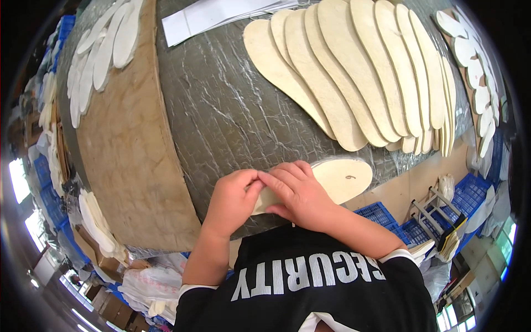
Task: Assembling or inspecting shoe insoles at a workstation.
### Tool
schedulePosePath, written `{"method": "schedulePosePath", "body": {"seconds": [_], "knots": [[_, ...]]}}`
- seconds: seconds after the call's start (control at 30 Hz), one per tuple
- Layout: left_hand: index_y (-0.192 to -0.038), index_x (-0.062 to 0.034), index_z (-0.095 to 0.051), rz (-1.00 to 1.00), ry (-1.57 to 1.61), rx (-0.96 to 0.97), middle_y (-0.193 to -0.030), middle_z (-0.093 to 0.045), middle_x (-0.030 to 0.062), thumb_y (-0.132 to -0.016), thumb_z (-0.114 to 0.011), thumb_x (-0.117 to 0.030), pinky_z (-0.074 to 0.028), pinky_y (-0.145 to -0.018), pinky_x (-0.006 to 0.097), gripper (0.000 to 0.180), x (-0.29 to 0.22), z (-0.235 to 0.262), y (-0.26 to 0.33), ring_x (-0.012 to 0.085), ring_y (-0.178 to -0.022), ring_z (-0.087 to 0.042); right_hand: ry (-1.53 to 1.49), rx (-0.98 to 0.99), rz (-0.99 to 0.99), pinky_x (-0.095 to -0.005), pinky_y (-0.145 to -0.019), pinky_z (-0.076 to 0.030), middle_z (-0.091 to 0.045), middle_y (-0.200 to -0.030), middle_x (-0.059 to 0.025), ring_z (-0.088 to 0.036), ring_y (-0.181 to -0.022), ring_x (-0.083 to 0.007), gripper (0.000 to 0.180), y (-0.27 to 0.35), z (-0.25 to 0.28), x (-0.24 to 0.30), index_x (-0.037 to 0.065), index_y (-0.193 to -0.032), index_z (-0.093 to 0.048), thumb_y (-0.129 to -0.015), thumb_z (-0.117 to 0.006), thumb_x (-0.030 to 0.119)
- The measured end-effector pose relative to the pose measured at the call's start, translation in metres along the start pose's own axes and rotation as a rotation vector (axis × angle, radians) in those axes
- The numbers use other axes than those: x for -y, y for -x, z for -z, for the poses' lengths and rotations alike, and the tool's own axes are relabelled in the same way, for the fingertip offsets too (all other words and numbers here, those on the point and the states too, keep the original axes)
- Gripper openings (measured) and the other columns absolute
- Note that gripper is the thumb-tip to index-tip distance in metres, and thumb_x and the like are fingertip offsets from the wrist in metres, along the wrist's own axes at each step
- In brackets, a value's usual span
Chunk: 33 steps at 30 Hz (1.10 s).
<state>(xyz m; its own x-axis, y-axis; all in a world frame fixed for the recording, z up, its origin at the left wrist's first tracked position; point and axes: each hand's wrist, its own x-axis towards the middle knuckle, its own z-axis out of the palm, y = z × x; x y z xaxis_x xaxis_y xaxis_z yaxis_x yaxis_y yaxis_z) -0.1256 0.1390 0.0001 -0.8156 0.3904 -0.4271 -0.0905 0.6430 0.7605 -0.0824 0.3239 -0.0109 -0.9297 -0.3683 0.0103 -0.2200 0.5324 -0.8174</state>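
A cream insole (pixel 347 179) with a small dark mark on it lies crosswise at the table's near edge. A pale rim behind it hints at a second layer beneath. My left hand (pixel 232 200) is closed, thumb and forefinger pinched at the insole's left part. From above, my right hand (pixel 298 195) grips the middle of the insole, its thumb beside the left hand's fingertips. The two hands touch or nearly touch, and they hide much of the insole. Beyond them, many cream insoles (pixel 354 72) overlap in a fanned row.
Wrinkled dark plastic (pixel 215 110) covers the table. A brown board (pixel 124 149) lies along the left, with white insoles (pixel 127 36) at its far end. More white pieces (pixel 474 72) line the far right. White sheets (pixel 213 19) sit at the back. Blue crates (pixel 473 193) stand below, right.
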Motion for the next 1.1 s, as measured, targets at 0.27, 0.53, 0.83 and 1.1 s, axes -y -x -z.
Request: {"method": "schedulePosePath", "body": {"seconds": [0.27, 0.53, 0.83, 1.1], "knots": [[-0.109, 0.0044, -0.060, 0.413, 0.538, -0.146, -0.088, -0.065, 0.0078, -0.092, -0.058, -0.006, -0.051, -0.061, 0.023, 0.020, 0.040, 0.012, 0.030, 0.0109, -0.073, -0.063, -0.130, -0.029, 0.046, -0.0392, -0.079, -0.035, -0.057, -0.082, -0.0034, -0.053, -0.084, -0.0231, 0.026, -0.010, -0.002, 0.004, 0.009, -0.093, -0.065, -0.070, -0.075, 0.011], [-0.090, 0.0044, -0.062, 0.150, 0.182, -0.180, -0.084, -0.060, 0.0076, -0.085, -0.063, -0.002, -0.046, -0.063, 0.028, 0.008, 0.049, 0.007, 0.039, 0.0131, -0.069, -0.057, -0.296, 0.026, -0.116, -0.0348, -0.083, -0.031, -0.059, -0.077, -0.0014, -0.052, -0.077, -0.0196, 0.013, -0.016, 0.000, 0.012, 0.011, -0.093, -0.065, -0.081, -0.069, 0.013], [-0.095, 0.0032, -0.062, 0.220, 0.682, 0.010, -0.084, -0.064, 0.0031, -0.091, -0.057, -0.004, -0.049, -0.066, 0.024, 0.010, 0.051, 0.016, 0.045, 0.0085, -0.073, -0.059, -0.226, 0.028, -0.212, -0.0346, -0.083, -0.032, -0.061, -0.081, -0.0018, -0.052, -0.077, -0.0197, 0.016, -0.022, -0.007, 0.018, 0.010, -0.098, -0.065, -0.082, -0.068, 0.013], [-0.095, 0.0025, -0.062, 0.257, 0.829, 0.068, -0.083, -0.065, 0.0044, -0.094, -0.056, -0.007, -0.051, -0.064, 0.024, 0.012, 0.036, 0.022, 0.045, 0.0085, -0.072, -0.060, -0.240, 0.015, -0.208, -0.0342, -0.083, -0.034, -0.061, -0.082, -0.0039, -0.053, -0.078, -0.0204, 0.016, -0.018, -0.011, 0.014, 0.009, -0.097, -0.065, -0.083, -0.068, 0.015]]}}
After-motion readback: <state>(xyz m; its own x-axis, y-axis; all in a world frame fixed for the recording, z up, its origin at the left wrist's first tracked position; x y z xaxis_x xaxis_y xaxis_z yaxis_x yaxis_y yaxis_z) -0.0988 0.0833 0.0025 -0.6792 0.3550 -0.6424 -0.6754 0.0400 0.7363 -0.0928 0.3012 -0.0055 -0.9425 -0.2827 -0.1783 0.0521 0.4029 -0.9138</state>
